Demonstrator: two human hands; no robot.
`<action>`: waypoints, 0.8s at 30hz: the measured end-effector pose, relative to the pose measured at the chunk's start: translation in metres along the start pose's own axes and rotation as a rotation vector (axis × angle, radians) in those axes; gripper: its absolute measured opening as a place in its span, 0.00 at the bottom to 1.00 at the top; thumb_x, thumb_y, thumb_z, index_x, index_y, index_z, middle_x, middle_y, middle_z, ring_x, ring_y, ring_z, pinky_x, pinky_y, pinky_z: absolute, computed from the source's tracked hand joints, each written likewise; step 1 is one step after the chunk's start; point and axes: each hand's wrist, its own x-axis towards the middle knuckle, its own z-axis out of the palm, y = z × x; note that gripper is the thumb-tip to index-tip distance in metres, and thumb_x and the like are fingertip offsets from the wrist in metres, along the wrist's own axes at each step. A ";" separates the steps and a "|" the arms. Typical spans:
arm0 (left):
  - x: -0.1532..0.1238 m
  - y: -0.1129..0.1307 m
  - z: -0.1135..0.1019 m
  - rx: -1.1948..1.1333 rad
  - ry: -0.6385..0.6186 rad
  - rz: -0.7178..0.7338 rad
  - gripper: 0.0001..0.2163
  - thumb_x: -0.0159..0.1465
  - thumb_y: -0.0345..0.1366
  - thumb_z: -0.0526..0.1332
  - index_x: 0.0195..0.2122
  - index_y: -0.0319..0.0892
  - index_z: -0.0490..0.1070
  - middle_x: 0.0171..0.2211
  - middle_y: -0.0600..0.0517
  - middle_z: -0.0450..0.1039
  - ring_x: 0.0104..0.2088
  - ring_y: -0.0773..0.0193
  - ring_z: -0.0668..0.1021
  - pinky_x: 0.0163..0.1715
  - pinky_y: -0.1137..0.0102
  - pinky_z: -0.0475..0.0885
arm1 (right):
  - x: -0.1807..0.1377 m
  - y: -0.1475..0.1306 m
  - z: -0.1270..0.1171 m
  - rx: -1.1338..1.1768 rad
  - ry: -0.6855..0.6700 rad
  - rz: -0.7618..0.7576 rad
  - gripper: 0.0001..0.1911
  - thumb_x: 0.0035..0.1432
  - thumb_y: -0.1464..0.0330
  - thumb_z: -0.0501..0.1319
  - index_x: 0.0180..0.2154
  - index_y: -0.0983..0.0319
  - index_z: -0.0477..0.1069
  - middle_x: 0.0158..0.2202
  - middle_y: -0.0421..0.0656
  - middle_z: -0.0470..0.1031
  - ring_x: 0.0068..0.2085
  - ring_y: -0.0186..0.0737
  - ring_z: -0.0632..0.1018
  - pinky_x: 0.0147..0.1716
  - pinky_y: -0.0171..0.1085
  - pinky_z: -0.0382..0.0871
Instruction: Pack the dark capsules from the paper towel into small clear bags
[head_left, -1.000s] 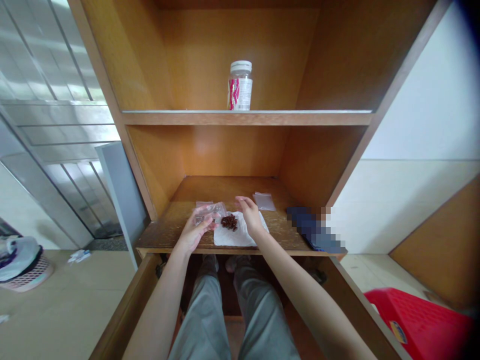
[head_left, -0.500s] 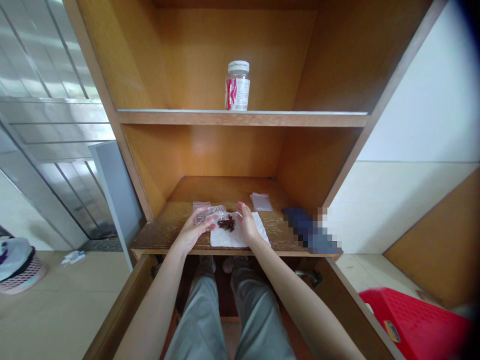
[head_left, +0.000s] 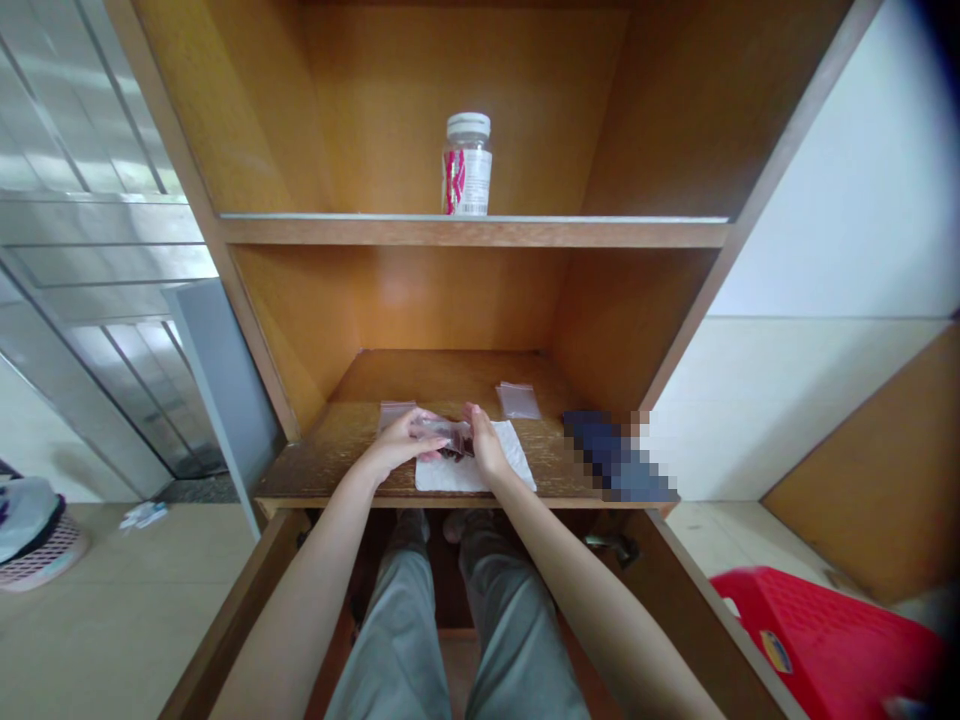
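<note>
We are looking down into a wooden cabinet [head_left: 457, 300], with a labelled bottle [head_left: 466, 165] standing on its upper shelf and a white tissue [head_left: 469, 476] lying on the lower shelf. Two small bags [head_left: 517, 401] are resting behind the tissue. Our left hand [head_left: 394, 445] is coming in from the left, its fingers [head_left: 427, 424] slightly curved and pressing a clear bag [head_left: 442, 432] from one side. Our right hand [head_left: 486, 445] is meeting it, its fingertips [head_left: 471, 414] closing on the bag's other side. The bag is hanging just over dark red pieces [head_left: 452, 452], which are partly hidden on the tissue.
</note>
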 end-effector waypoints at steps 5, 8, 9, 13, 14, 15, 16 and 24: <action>-0.005 0.000 -0.002 -0.041 0.014 0.037 0.20 0.49 0.37 0.66 0.42 0.40 0.63 0.28 0.50 0.74 0.24 0.66 0.76 0.26 0.70 0.71 | -0.002 -0.004 0.001 0.001 -0.018 0.004 0.27 0.57 0.51 0.42 0.46 0.62 0.64 0.49 0.49 0.67 0.50 0.42 0.67 0.51 0.41 0.56; -0.009 -0.007 -0.004 -0.090 0.067 0.068 0.21 0.49 0.37 0.66 0.43 0.40 0.63 0.34 0.47 0.74 0.27 0.65 0.77 0.29 0.69 0.72 | -0.004 -0.006 0.000 -0.006 -0.004 -0.017 0.24 0.57 0.53 0.42 0.45 0.61 0.63 0.48 0.48 0.67 0.49 0.41 0.67 0.50 0.41 0.57; -0.010 -0.010 -0.004 -0.121 0.089 0.082 0.21 0.49 0.37 0.66 0.43 0.41 0.63 0.36 0.47 0.74 0.28 0.64 0.77 0.31 0.68 0.72 | -0.004 -0.007 0.000 -0.021 0.006 -0.034 0.22 0.57 0.54 0.43 0.44 0.61 0.63 0.46 0.48 0.67 0.48 0.41 0.68 0.49 0.41 0.58; -0.019 -0.018 -0.002 -0.235 0.170 0.134 0.21 0.50 0.36 0.66 0.44 0.41 0.62 0.38 0.46 0.74 0.35 0.61 0.77 0.35 0.66 0.71 | -0.008 -0.014 -0.002 -0.111 0.048 -0.148 0.14 0.55 0.58 0.49 0.36 0.60 0.65 0.38 0.45 0.69 0.42 0.40 0.69 0.46 0.40 0.59; -0.021 -0.019 -0.001 -0.246 0.179 0.148 0.21 0.50 0.36 0.65 0.44 0.41 0.62 0.38 0.46 0.74 0.35 0.61 0.77 0.35 0.66 0.71 | -0.009 -0.016 -0.003 -0.128 0.046 -0.184 0.13 0.55 0.59 0.50 0.34 0.60 0.66 0.37 0.44 0.69 0.42 0.40 0.69 0.46 0.40 0.59; -0.023 -0.019 -0.001 -0.250 0.183 0.158 0.21 0.50 0.36 0.65 0.45 0.41 0.62 0.38 0.46 0.74 0.34 0.61 0.77 0.35 0.66 0.71 | -0.011 -0.018 -0.003 -0.139 0.037 -0.217 0.12 0.54 0.60 0.51 0.31 0.60 0.67 0.36 0.44 0.68 0.42 0.40 0.69 0.46 0.39 0.59; -0.025 -0.019 0.000 -0.250 0.180 0.164 0.21 0.51 0.36 0.65 0.45 0.42 0.62 0.38 0.47 0.74 0.34 0.62 0.77 0.35 0.67 0.71 | -0.012 -0.020 -0.004 -0.144 0.021 -0.247 0.12 0.54 0.60 0.51 0.29 0.60 0.68 0.36 0.44 0.68 0.42 0.40 0.68 0.46 0.39 0.59; -0.025 -0.016 0.004 -0.259 0.114 0.174 0.26 0.48 0.33 0.66 0.48 0.44 0.60 0.38 0.49 0.73 0.34 0.62 0.77 0.34 0.67 0.71 | -0.017 -0.027 -0.003 -0.121 -0.060 -0.389 0.06 0.51 0.65 0.56 0.26 0.60 0.68 0.37 0.44 0.66 0.43 0.40 0.68 0.46 0.40 0.59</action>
